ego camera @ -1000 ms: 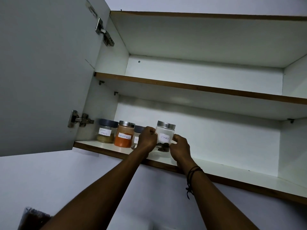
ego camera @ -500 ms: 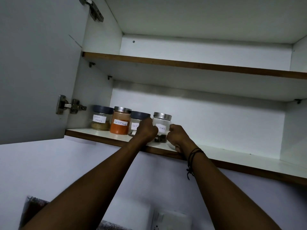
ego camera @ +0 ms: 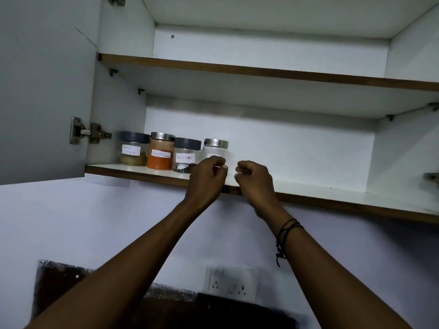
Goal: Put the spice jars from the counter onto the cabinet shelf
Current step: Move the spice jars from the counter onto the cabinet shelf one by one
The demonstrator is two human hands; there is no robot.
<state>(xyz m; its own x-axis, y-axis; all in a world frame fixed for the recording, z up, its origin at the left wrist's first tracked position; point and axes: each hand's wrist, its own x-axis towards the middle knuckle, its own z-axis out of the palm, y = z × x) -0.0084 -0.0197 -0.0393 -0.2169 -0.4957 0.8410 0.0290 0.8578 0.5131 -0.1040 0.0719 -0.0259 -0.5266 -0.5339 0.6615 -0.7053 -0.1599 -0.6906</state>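
Observation:
Several spice jars stand in a row at the left end of the lowest cabinet shelf (ego camera: 332, 198). From the left: a dark-lidded jar of tan powder (ego camera: 133, 151), a steel-lidded orange powder jar (ego camera: 161, 151), a dark-lidded black pepper jar (ego camera: 185, 155), and a steel-lidded clear jar (ego camera: 216, 149). My left hand (ego camera: 207, 178) is in front of the clear jar's lower half, fingers curled, hiding its label. My right hand (ego camera: 253, 178) is just right of it, fingers curled, a little apart from the jar. Neither hand grips anything that I can see.
The cabinet door (ego camera: 45, 86) stands open at the left on its hinge (ego camera: 89, 132). The upper shelf (ego camera: 261, 72) holds nothing visible. A wall socket plate (ego camera: 231, 283) sits on the wall below. The shelf's right part is bare.
Both hands have let go of the clear jar and drawn back toward the shelf's front edge. The jar now stands in line next to the black pepper jar. The view has tilted downward.

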